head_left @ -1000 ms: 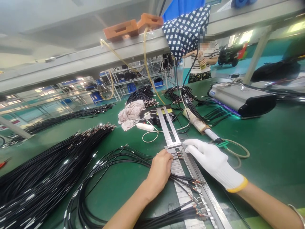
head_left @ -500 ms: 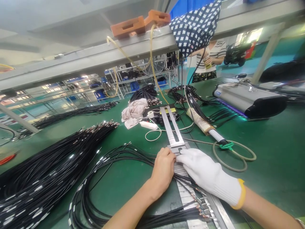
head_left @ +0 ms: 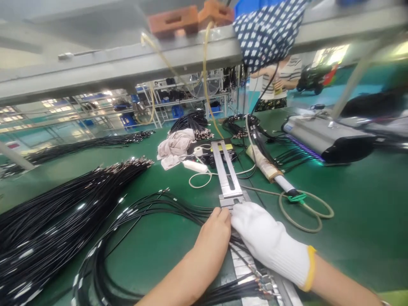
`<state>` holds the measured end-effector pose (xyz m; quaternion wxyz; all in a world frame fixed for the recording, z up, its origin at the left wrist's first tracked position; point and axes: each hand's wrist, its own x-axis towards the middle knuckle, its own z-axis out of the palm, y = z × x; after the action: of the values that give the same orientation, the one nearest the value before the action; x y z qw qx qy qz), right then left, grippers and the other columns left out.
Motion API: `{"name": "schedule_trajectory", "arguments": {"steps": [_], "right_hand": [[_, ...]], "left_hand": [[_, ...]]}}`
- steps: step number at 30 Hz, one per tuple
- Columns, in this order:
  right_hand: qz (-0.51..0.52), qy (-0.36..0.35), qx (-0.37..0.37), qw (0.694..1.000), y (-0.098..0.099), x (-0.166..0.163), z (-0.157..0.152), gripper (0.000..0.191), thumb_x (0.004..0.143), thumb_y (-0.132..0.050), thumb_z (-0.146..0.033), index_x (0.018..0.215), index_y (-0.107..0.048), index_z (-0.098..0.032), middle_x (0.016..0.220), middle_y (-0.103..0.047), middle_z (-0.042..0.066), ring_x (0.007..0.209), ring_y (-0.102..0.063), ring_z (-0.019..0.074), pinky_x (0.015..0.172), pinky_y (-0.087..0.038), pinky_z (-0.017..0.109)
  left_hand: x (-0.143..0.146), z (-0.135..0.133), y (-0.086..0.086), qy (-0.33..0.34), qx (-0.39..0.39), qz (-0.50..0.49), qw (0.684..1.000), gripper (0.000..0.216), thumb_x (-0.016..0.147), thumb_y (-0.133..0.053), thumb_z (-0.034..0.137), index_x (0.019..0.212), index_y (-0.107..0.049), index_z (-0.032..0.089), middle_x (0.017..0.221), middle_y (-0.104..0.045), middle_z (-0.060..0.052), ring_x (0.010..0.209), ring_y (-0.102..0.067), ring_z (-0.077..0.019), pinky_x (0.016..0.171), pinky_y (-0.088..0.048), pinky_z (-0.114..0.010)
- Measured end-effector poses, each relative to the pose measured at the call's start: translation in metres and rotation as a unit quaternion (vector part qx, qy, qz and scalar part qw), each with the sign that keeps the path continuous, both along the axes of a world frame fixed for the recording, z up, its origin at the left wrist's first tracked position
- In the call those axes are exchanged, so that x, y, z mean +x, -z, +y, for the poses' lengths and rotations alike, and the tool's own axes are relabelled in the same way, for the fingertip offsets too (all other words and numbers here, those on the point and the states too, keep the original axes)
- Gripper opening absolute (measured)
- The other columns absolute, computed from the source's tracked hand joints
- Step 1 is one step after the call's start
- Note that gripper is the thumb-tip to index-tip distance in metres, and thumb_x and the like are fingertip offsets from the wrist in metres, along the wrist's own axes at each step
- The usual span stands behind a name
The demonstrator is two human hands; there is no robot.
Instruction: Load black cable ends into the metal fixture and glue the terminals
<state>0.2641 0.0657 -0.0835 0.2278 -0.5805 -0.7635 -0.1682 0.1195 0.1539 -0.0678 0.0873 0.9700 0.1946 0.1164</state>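
My bare left hand (head_left: 213, 235) and my white-gloved right hand (head_left: 266, 241) meet fingertip to fingertip over a long metal fixture rail (head_left: 227, 174) on the green bench. Both press down on thin black cables (head_left: 153, 208) that cross the rail, fingers curled together. The cables' metal ends (head_left: 264, 282) lie along the rail near my wrists. What exactly the fingertips pinch is hidden.
A big bundle of black cables (head_left: 57, 208) fills the left of the bench. A rag (head_left: 175, 146), a small black box (head_left: 208, 155), a wrapped hand tool with hose (head_left: 270, 170) and a grey lamp unit (head_left: 328, 138) sit behind. Another person (head_left: 277, 87) stands beyond.
My gloved right hand slid left along the rail until its fingers met my left hand. The view shifted slightly down and toward the bench.
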Motion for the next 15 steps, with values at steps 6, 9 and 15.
{"name": "schedule_trajectory", "arguments": {"steps": [6,9,15], "right_hand": [[0.006,0.036,-0.035,0.999,-0.006,0.000,0.004,0.023,0.086,-0.047,-0.011,0.096,-0.067,-0.014,0.092,-0.067,0.014,0.085,-0.063,0.0278,0.083,-0.053,0.044],[0.109,0.030,-0.014,0.994,-0.004,0.011,0.004,0.025,0.092,-0.046,-0.015,0.105,-0.067,-0.019,0.104,-0.069,0.010,0.099,-0.063,0.0250,0.092,-0.052,0.042],[0.324,0.119,0.038,0.938,0.008,0.043,0.004,0.030,0.098,-0.045,-0.028,0.113,-0.070,-0.025,0.119,-0.070,0.006,0.114,-0.063,0.0245,0.106,-0.046,0.042]], "left_hand": [[-0.008,0.021,-0.015,0.024,-0.074,-0.001,0.997,0.045,0.080,-0.037,-0.003,0.103,-0.068,0.019,0.100,-0.068,-0.009,0.093,-0.062,-0.0223,0.086,-0.051,-0.032],[-0.014,0.033,-0.020,-0.010,-0.123,0.006,0.992,0.030,0.086,-0.044,0.005,0.101,-0.066,0.020,0.099,-0.068,-0.007,0.092,-0.063,-0.0229,0.084,-0.049,-0.033],[-0.024,0.041,-0.016,0.003,-0.197,0.035,0.980,0.013,0.086,-0.059,0.018,0.091,-0.070,0.022,0.094,-0.068,-0.002,0.093,-0.061,-0.0206,0.087,-0.044,-0.030]]}}
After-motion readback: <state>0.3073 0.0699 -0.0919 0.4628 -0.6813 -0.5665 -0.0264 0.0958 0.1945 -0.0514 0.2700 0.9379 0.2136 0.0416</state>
